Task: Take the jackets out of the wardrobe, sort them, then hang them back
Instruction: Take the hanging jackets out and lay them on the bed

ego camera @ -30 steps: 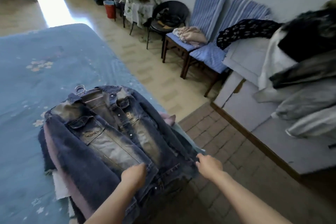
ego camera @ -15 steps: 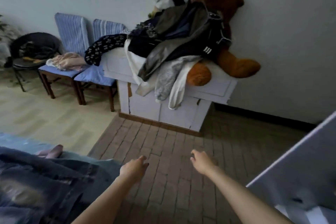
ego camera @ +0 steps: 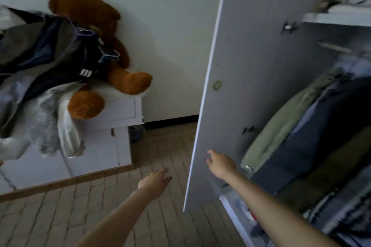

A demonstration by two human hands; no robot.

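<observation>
On the far left, a pile of clothes lies on a low white cabinet, and a brown teddy bear leans on the wall behind it. In the middle, the left hand hangs over the floor with its fingers loose, and it holds nothing. Next comes the big open door of the wardrobe. The right hand is in front of the door, near its lower part, with fingers loosely spread and nothing in it. I cannot tell if it touches the door. On the right, the jackets hang close together inside the wardrobe, under the rail. It looks like the taking-out step is going on. Next, a hand probably has to reach right, past the door, grab one jacket by its hanger and lift it off the rail.
</observation>
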